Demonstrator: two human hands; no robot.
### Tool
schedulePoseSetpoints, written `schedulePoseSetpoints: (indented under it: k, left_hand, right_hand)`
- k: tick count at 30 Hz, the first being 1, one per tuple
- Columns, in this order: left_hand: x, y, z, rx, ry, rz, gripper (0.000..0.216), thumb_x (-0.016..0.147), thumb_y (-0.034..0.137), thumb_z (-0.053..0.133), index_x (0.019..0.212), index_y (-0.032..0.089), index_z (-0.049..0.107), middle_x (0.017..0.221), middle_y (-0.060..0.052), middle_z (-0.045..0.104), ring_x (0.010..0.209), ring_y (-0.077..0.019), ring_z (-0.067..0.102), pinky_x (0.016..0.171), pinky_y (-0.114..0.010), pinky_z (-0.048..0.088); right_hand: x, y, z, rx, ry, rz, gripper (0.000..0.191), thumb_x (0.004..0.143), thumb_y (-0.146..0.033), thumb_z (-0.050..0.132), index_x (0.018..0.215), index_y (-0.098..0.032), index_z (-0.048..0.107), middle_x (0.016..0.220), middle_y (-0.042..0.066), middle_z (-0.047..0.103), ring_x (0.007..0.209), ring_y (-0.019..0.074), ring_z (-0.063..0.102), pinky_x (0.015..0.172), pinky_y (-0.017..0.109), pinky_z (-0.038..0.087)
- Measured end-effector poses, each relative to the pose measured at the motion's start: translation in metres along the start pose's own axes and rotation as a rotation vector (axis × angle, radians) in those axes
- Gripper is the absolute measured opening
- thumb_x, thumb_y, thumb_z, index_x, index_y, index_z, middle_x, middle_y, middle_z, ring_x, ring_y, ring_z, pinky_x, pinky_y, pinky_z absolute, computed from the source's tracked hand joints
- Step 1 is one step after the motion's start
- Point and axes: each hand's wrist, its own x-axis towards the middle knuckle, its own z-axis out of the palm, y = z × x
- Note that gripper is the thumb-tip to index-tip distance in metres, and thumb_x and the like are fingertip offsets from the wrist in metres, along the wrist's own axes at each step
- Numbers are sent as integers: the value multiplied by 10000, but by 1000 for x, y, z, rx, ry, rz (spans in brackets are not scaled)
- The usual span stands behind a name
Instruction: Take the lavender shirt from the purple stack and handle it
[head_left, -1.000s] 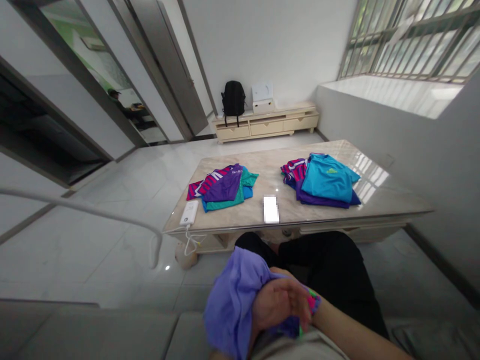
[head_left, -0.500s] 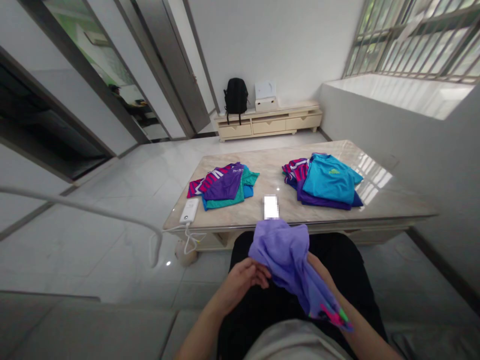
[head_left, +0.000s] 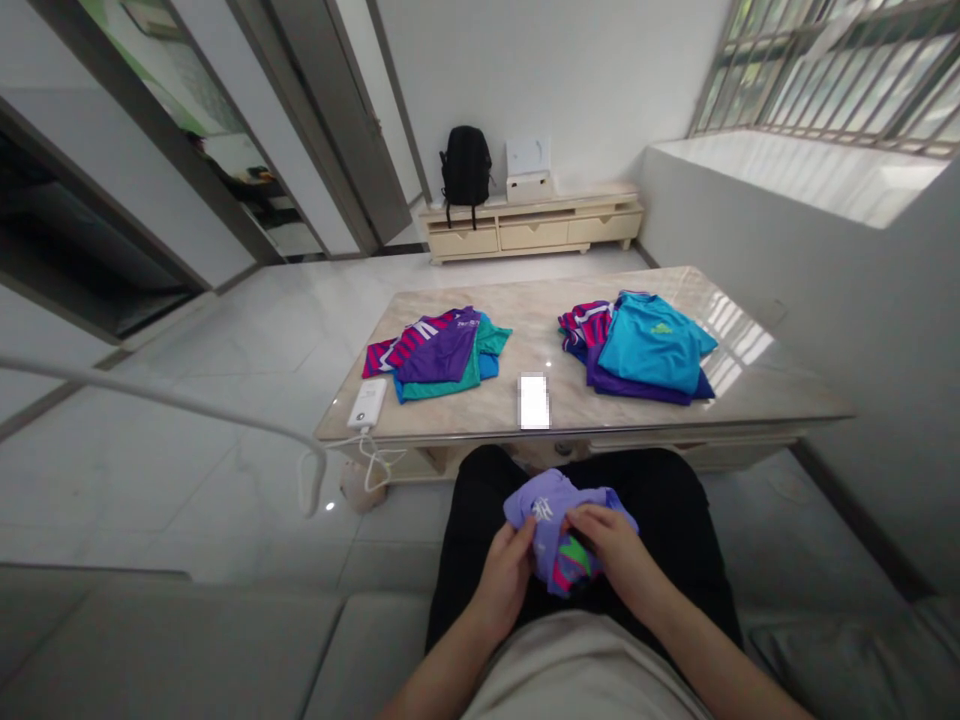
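A lilac garment (head_left: 551,515) with a white print and a patch of pink and green is bunched over my lap. My left hand (head_left: 508,565) grips its left side, with the thumb on top of the cloth. On the other side, my right hand (head_left: 611,545) pinches the fabric near the colourful patch. Whether it is a shirt or shorts I cannot tell from the folds. Beyond my knees, a stack of folded shirts (head_left: 450,350) in purple, red stripes and green lies at the table's left. A second stack, topped by a turquoise shirt (head_left: 652,345), lies to the right.
The marble-topped table (head_left: 525,300) stands before my knees. On it are a white power bank (head_left: 367,403) with cables and a pixelated white item (head_left: 533,402). A black backpack (head_left: 466,168) rests on a low cabinet (head_left: 532,235). Through the left doorway a person (head_left: 225,180) shows.
The lilac garment has come down from the table edge onto my lap and is gathered smaller. My right hand, formerly behind the cloth, now shows on top; my left hand has taken hold of it.
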Motion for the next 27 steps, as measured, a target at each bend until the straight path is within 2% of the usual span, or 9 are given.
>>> schedulePoseSetpoints:
  k: [2, 5, 9, 12, 16, 18, 20, 23, 27]
  left_hand:
    - [-1, 2, -3, 55, 23, 16, 509, 770, 458, 869, 1136, 123, 757, 1110, -141, 781, 1020, -285, 732, 969, -398, 545]
    - [-2, 6, -2, 84, 39, 56, 532, 779, 480, 855, 1159, 120, 759, 1161, -153, 769, 1064, -293, 716, 989, -402, 531]
    - [-6, 11, 2, 111, 45, 73, 515, 778, 476, 856, 1136, 115, 774, 1106, -144, 784, 990, -274, 726, 950, -392, 542]
    - [-8, 18, -2, 72, 94, 116, 452, 784, 464, 852, 1079, 127, 787, 1066, -119, 794, 974, -239, 723, 915, -338, 546]
    - [-4, 32, -26, 30, 257, 168, 462, 725, 451, 879, 1045, 133, 781, 1091, -106, 786, 982, -228, 715, 851, -302, 559]
    - [0, 38, -43, 125, 364, 176, 489, 692, 502, 868, 998, 135, 765, 974, -85, 786, 846, -208, 715, 743, -297, 563]
    - [4, 41, -60, 264, 431, 183, 489, 686, 589, 819, 859, 140, 727, 754, -40, 736, 647, -164, 659, 611, -269, 521]
    - [9, 38, -74, 428, 451, 177, 537, 688, 679, 750, 610, 177, 574, 491, 25, 555, 446, -110, 500, 484, -232, 400]
    - [12, 28, -76, 623, 427, 151, 581, 718, 726, 679, 531, 212, 484, 421, 25, 494, 406, -116, 450, 479, -239, 349]
  right_hand:
    - [1, 6, -2, 114, 28, 63, 391, 700, -585, 812, 722, -202, 737, 769, 45, 738, 745, 216, 681, 782, 358, 555]
    - [3, 11, -1, 238, 60, 126, 375, 703, -529, 818, 800, -179, 727, 839, 67, 758, 816, 221, 711, 820, 353, 554]
    - [10, 12, -10, 337, 139, 107, 279, 682, -406, 813, 718, -171, 666, 743, 51, 724, 720, 201, 694, 738, 332, 547]
    - [17, -1, -36, 412, 261, -23, 257, 674, -350, 768, 631, -196, 566, 616, -18, 629, 599, 144, 617, 623, 280, 518]
    - [19, -44, -99, 526, 442, -255, 214, 636, -242, 675, 623, -207, 464, 540, -82, 494, 486, 71, 490, 529, 207, 473]
    - [13, -71, -131, 578, 503, -369, 183, 614, -217, 622, 638, -213, 440, 529, -94, 447, 458, 61, 451, 512, 198, 470]
    - [2, -93, -155, 618, 533, -475, 141, 604, -214, 585, 668, -217, 459, 529, -99, 414, 440, 59, 413, 506, 206, 470]
    - [-17, -114, -168, 646, 542, -630, 115, 609, -176, 556, 713, -218, 532, 542, -87, 392, 425, 58, 353, 513, 232, 448]
    - [-40, -119, -158, 529, 519, -720, 114, 693, -133, 592, 674, -243, 566, 557, -48, 353, 476, 93, 373, 609, 312, 461]
